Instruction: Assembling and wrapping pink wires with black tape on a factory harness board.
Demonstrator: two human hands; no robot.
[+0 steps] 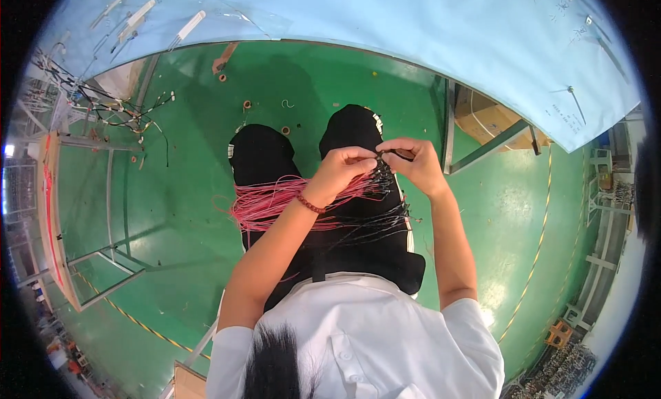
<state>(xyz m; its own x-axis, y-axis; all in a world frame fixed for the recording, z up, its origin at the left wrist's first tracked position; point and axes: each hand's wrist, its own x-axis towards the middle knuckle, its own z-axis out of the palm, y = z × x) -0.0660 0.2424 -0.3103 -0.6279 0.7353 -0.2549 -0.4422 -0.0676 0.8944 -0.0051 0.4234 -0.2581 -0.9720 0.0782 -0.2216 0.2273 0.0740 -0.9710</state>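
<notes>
A bundle of pink-red wires (pixel 265 201) with dark ends lies across my black-trousered thighs. Above those black wire ends (pixel 380 180), at my right knee, both hands meet. My left hand (pixel 343 170) is closed in a pinch, its fingertips at a small dark wire end. Close beside it, my right hand (pixel 418 168) is closed too, thumb and finger pinching at the same spot. A dark brown, rounded thing (pixel 405 153) shows within the right hand, partly hidden by fingers. Separate black wires (pixel 372 223) spread across my lap nearer to me.
A blue-covered board (pixel 385 17) on metal legs spans the far side. A cardboard box (pixel 485 120) stands under its right part. At left, a wire harness (pixel 117 110) hangs above a metal frame (pixel 110 254). Small brown rings (pixel 247 105) lie on the green floor (pixel 179 213).
</notes>
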